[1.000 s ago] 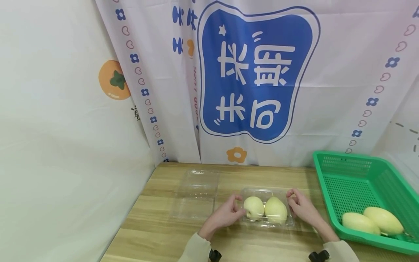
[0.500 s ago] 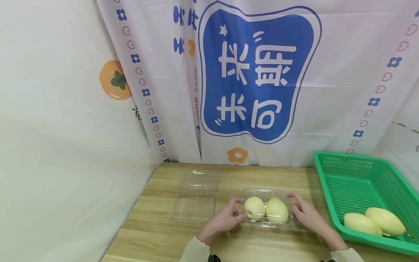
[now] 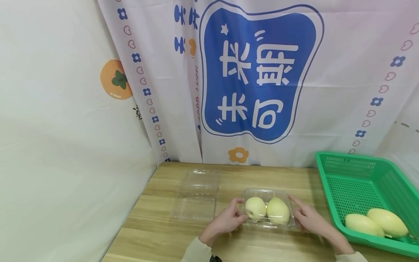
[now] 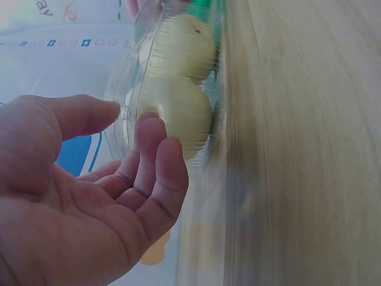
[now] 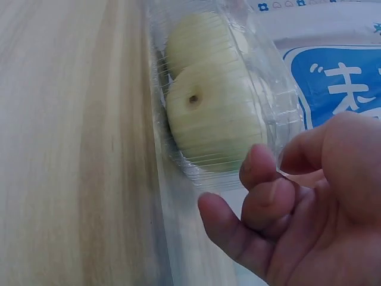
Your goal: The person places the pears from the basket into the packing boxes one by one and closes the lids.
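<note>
A clear plastic clamshell box [image 3: 262,193] lies on the wooden table, holding two pale yellow pears side by side, one pear [image 3: 255,208] at left and another pear [image 3: 278,211] at right. Its see-through cover appears to lie over the fruit. My left hand [image 3: 227,219] grips the box's left end, with the thumb at the rim and the fingers curled in the left wrist view. At the opposite end, my right hand [image 3: 311,221] pinches the rim between thumb and index finger. In the right wrist view its other fingers [image 5: 229,229] curl below the rim.
Left of my hands, another clear clamshell box [image 3: 196,209] lies spread open. A green mesh basket [image 3: 350,193] stands at the right with two more pears [image 3: 364,225] in it. A printed cloth [image 3: 183,145] hangs behind the table's back edge.
My right hand has shifted forward along the box's right end, its index finger straightening at the far corner. The left hand has closed in slightly on the left end. The box stays put.
</note>
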Demonstrator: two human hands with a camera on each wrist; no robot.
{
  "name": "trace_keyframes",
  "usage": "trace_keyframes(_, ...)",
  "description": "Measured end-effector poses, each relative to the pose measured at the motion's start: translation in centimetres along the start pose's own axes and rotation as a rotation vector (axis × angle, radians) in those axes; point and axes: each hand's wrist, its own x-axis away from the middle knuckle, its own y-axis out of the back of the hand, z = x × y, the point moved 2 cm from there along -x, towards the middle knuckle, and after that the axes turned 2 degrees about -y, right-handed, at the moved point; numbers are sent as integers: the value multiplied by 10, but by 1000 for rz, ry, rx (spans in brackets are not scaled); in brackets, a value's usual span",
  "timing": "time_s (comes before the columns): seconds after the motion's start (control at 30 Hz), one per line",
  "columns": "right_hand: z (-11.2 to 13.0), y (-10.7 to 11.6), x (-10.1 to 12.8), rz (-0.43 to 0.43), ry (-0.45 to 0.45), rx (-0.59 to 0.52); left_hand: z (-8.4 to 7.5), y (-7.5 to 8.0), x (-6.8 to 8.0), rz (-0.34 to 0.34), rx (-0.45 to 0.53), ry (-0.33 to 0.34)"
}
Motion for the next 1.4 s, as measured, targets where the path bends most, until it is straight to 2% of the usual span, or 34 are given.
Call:
trace_keyframes(0.43, -2, 1, 5, 155, 0, -116, 0, -1, 3, 1, 8, 33)
trace_keyframes(0.67, 7, -4, 4, 105, -43, -81, 1, 0, 3, 5, 6, 18)
trace_keyframes(0.87, 5, -4, 4, 110, -24, -100, 2, 0, 3, -5, 5, 16)
trace_keyframes(1.27, 10, 7, 15, 260, -10, -43, 0, -2, -1, 1, -15, 20)
trace_keyframes(1.4, 13, 9, 18, 281, 8, -5, -2, -1, -1, 0, -23, 20)
